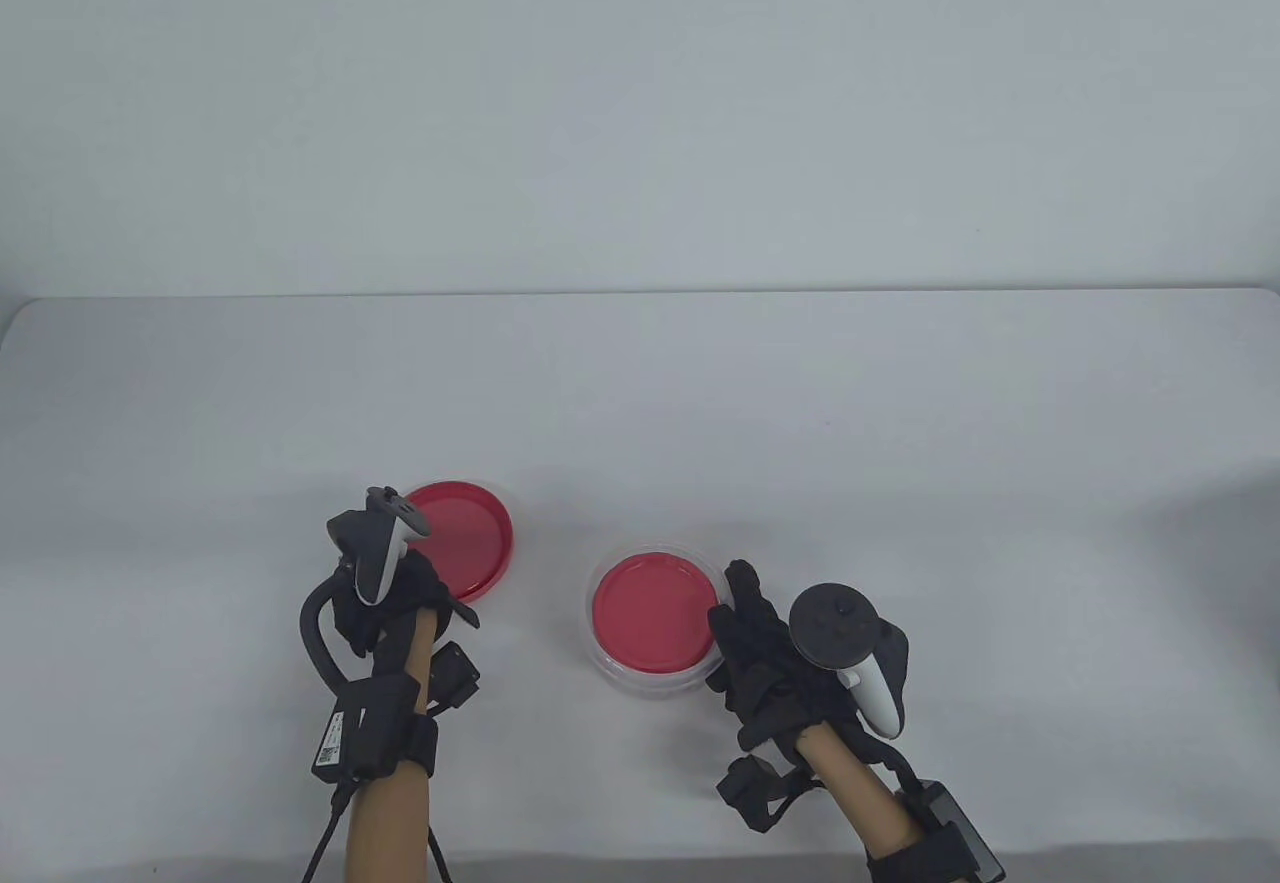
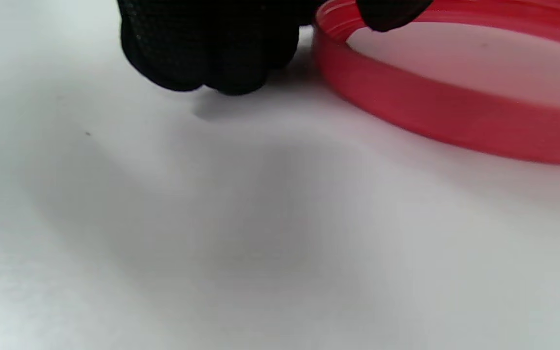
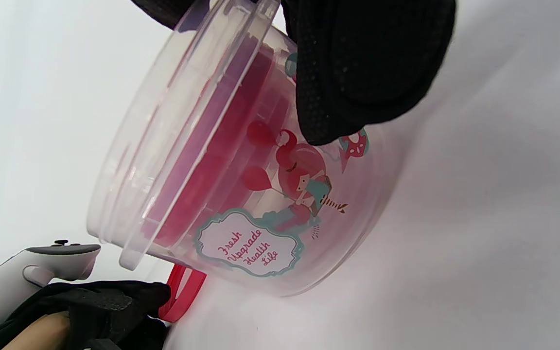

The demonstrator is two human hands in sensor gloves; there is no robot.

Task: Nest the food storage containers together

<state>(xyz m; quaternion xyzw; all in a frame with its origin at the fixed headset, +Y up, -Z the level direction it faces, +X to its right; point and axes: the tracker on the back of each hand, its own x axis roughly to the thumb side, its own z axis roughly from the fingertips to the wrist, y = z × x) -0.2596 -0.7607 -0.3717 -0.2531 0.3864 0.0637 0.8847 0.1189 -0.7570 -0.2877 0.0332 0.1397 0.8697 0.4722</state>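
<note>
The right hand (image 1: 765,648) has its knit-gloved fingers (image 3: 367,73) pressed on the wall of the round clear plastic container (image 1: 655,623), which has red inside and a cartoon label. The left hand (image 1: 390,598) sits curled at the rim of the glossy red lid (image 1: 465,535), a thumb tip over its edge; whether it's gripping is unclear.

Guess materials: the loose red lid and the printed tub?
Red lid: likely semi-translucent plastic, smooth and glossy; the table shows faintly through its panel. Tub: clear, thin-walled plastic; the red inside reads straight through the wall, and the print sits on its surface.
</note>
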